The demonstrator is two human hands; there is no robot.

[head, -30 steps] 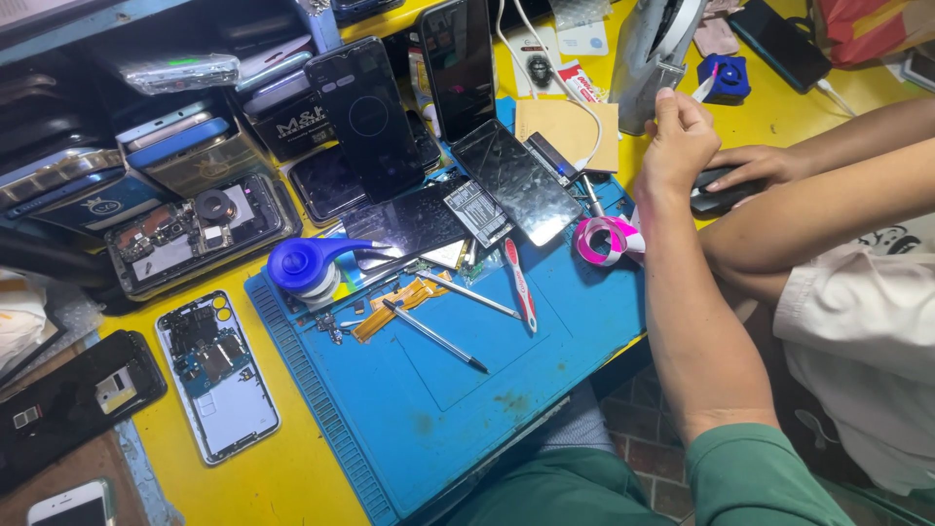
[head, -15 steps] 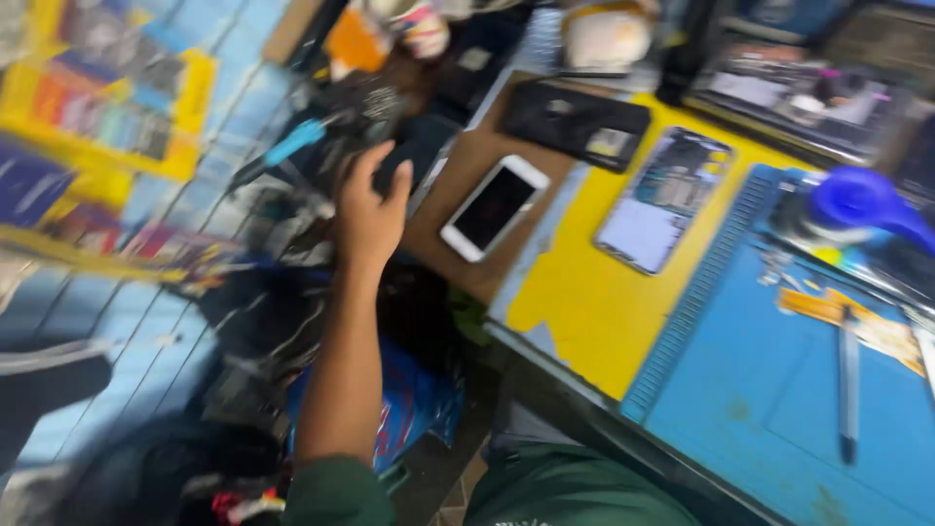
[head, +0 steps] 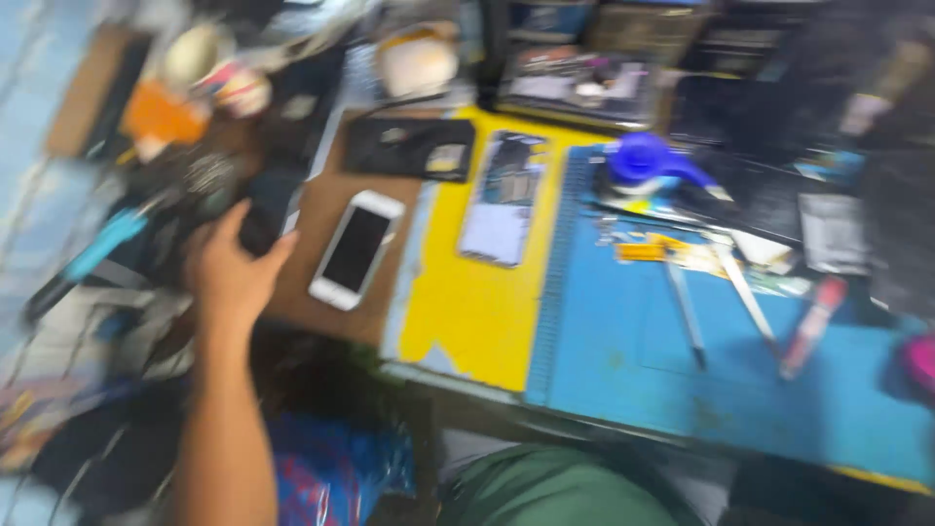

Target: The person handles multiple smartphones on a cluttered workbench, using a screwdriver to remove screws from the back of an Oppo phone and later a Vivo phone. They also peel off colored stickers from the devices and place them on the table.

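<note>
Dark object [head: 258, 229], blurred, gripped in left hand [head: 229, 273] past table's [head: 467, 312] left edge, amid clutter. One white phone [head: 355, 250] just right; two tweezers [head: 687, 312] on blue mat [head: 633, 370]. Right hand unseen.

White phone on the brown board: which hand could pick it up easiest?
Probably the left hand: it is right beside the white phone, gripping a dark object. The right hand is not in view.

The left hand [head: 229, 273] closes around a small dark object [head: 258, 229], beside a white phone [head: 355, 250] on the cluttered bench.
</note>
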